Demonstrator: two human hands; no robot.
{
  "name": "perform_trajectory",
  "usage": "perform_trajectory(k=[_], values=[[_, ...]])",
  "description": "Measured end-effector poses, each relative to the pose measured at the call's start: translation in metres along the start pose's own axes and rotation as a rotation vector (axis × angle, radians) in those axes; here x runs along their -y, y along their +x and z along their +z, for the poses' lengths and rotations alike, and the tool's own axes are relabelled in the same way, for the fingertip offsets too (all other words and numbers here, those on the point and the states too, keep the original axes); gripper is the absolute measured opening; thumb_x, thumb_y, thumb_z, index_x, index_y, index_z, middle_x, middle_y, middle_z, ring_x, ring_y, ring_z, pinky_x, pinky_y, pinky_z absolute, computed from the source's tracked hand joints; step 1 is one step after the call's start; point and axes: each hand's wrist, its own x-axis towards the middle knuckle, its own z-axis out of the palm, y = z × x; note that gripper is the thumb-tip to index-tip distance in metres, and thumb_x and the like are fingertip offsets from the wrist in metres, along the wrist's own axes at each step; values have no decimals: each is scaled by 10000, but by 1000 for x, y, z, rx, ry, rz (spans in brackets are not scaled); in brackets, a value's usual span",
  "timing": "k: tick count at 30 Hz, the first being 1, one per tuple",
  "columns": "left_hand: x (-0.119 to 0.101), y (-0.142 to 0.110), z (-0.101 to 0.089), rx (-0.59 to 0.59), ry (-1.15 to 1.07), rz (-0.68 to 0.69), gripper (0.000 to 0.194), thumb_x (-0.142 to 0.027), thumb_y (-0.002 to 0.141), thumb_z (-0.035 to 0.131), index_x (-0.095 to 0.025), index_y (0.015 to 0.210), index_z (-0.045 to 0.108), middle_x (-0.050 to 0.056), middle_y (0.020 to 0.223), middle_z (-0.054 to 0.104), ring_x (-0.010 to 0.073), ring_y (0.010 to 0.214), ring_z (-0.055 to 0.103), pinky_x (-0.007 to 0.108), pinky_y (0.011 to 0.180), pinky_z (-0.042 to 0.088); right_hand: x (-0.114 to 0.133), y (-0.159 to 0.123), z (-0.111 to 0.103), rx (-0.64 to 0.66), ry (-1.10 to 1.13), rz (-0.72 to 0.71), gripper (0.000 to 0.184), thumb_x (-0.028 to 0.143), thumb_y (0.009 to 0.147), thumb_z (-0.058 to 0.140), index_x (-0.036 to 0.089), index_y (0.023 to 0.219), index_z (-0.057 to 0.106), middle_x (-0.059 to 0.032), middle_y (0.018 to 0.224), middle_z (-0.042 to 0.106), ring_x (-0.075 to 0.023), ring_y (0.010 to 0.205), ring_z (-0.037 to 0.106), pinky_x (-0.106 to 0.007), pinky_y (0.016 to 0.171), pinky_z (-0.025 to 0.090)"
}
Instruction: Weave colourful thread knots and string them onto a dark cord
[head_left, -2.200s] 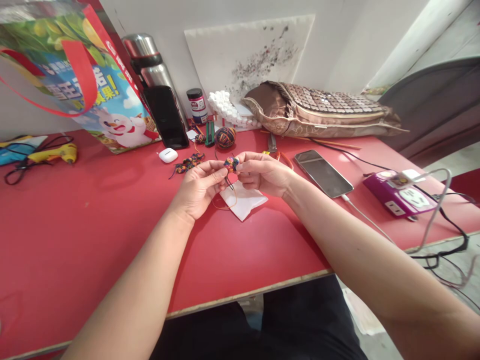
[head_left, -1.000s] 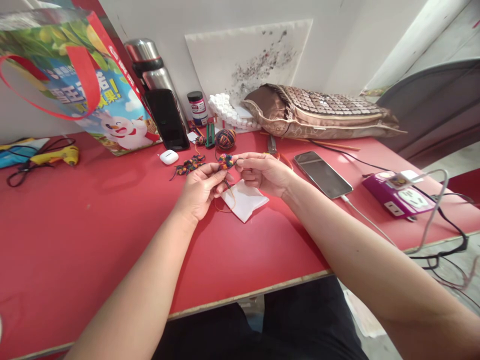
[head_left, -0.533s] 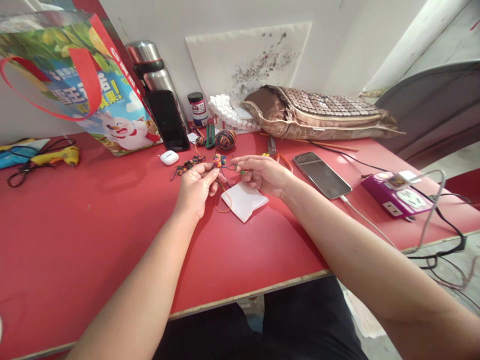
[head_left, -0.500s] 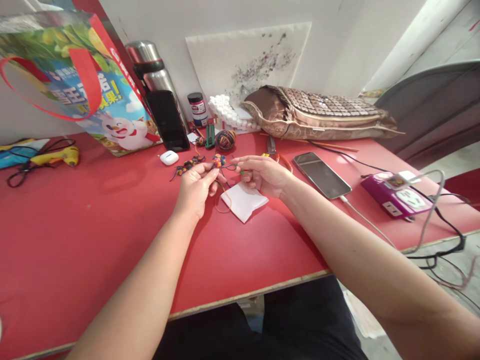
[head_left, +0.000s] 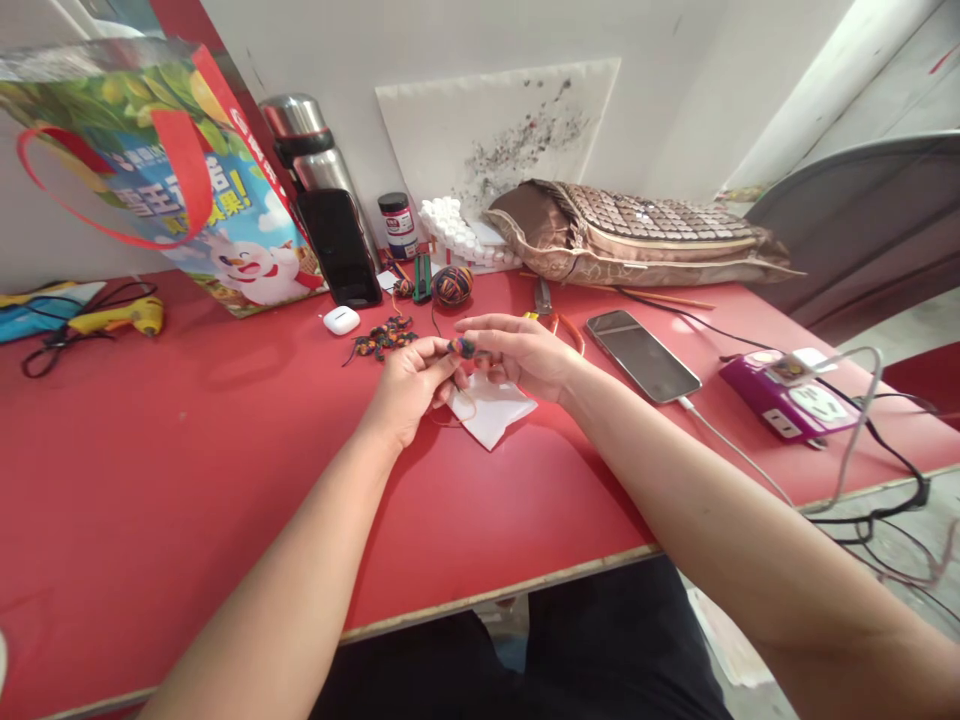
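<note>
My left hand pinches a small multicoloured crochet piece between thumb and fingers. Against the right side of the piece, the bent fingers of my right hand close in; whether a small tool sits inside them is hidden. A thin yarn strand hangs below my left fingers. Under both hands lies a folded white paper. Left of them a longer crocheted strip in the same mixed colours rests on the red table. A wound yarn ball sits just beyond the hands.
Behind stand a printed bag, a steel flask, a black phone and a jar. A white earbud case is nearby. Right are pliers, a charging phone and a purple power strip.
My hands have come together; the right fingers now meet the crochet piece, where a dark yarn loop stretched between before. The piece has moved slightly right and down. The view has shifted a little.
</note>
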Motion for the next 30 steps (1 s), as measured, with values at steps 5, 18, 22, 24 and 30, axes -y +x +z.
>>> perform_trajectory(k=[5, 18, 22, 24, 30], values=[[1, -3, 4, 25, 20, -52, 341, -374, 658, 920, -153, 819, 715, 29, 582, 674, 63, 396, 425, 205, 420, 238, 0, -3, 4, 81, -22, 0, 463, 513, 783, 910, 154, 1006, 722, -41, 828, 697, -119, 558, 632, -225, 407, 357], [-1, -2, 5, -76, -25, -129, 219, -273, 700, 869, -146, 762, 703, -8, 462, 555, 49, 372, 352, 184, 400, 154, 0, 2, 1, -58, 0, 9, 423, 516, 837, 881, 123, 867, 728, -50, 766, 695, -95, 509, 590, -226, 422, 449], [-4, -1, 2, -84, -72, -153, 269, -297, 698, 877, -158, 720, 648, -22, 439, 532, 26, 332, 273, 186, 388, 103, -1, -1, 3, 60, -88, -10, 433, 440, 753, 957, 142, 979, 739, -25, 728, 688, -131, 564, 648, -230, 456, 484], [-4, -1, 1, -82, -71, -164, 256, -287, 713, 860, -164, 715, 635, -20, 431, 535, 28, 316, 271, 190, 382, 93, -5, -1, 4, 56, -183, -62, 394, 351, 706, 983, 147, 941, 742, -2, 663, 671, -109, 523, 600, -215, 444, 441], [-2, -2, 1, 9, -17, -149, 250, -302, 753, 850, -146, 730, 656, 7, 503, 604, 30, 329, 336, 189, 371, 131, -7, 4, 0, -79, -91, -85, 274, 305, 723, 917, 134, 761, 706, -13, 668, 676, -63, 479, 510, -202, 421, 350]])
